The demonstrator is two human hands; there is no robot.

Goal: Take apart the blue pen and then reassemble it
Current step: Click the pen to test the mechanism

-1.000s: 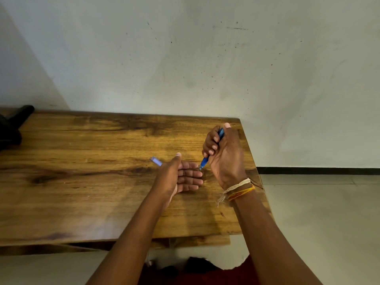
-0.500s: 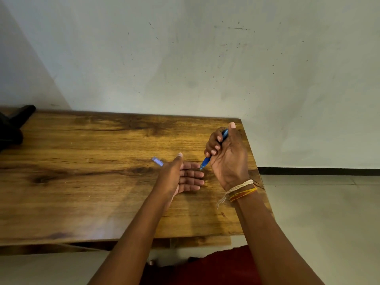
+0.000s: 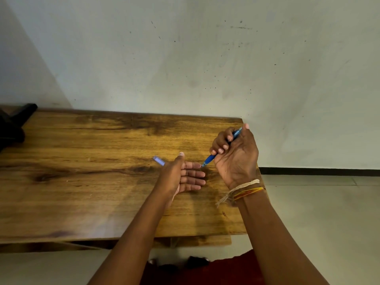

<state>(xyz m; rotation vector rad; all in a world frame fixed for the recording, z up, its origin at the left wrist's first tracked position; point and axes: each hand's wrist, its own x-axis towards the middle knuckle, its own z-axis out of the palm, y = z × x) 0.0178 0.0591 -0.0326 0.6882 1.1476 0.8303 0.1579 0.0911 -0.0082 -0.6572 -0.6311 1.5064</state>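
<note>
Nearest the camera, two bare forearms reach forward over a strip of red cloth (image 3: 222,270) at the bottom edge. The right wrist carries a bundle of thread bands (image 3: 244,190), pale cord together with orange and yellow strands.

Both arms end above one wooden table (image 3: 82,202), whose right front corner lies just beneath them. The left hand (image 3: 181,175) is held open on its edge, palm turned toward the right, four fingers laid flat and extended, thumb raised. Behind that hand one small pale-blue translucent piece (image 3: 158,160) sticks out to the left; whether the hand grips it or it merely lies on the table behind the hand cannot be told.

The right hand (image 3: 236,155) is curled closed around the one blue pen (image 3: 211,158), fingers folded over the barrel and thumb straight up at its upper end. The pen slants down to the left, and its tip touches or nearly touches the left index fingertip.

Farther back, at the table's far left corner, a single dark object (image 3: 14,124) rests, too cut off to identify. Beyond stands a pale, speckled wall (image 3: 205,58).
</note>
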